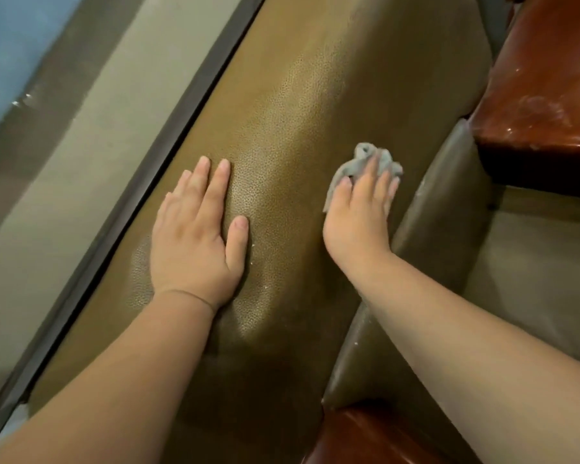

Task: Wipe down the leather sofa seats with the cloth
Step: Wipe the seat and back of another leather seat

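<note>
An olive-brown leather sofa cushion (292, 105) runs through the middle of the head view, from the bottom left to the top right. My left hand (195, 236) rests flat on it with straight fingers. A small grey cloth (365, 159) lies crumpled on the cushion's right side. My right hand (359, 212) presses it down with straight fingers; most of the cloth is hidden under the palm. A lower leather seat (529, 269) shows at the right.
Glossy red-brown wooden armrests stand at the top right (543, 78) and the bottom middle (375, 437). A dark frame strip (141, 182) and a beige wall (91, 142) run along the cushion's left side. Small white specks dot the leather.
</note>
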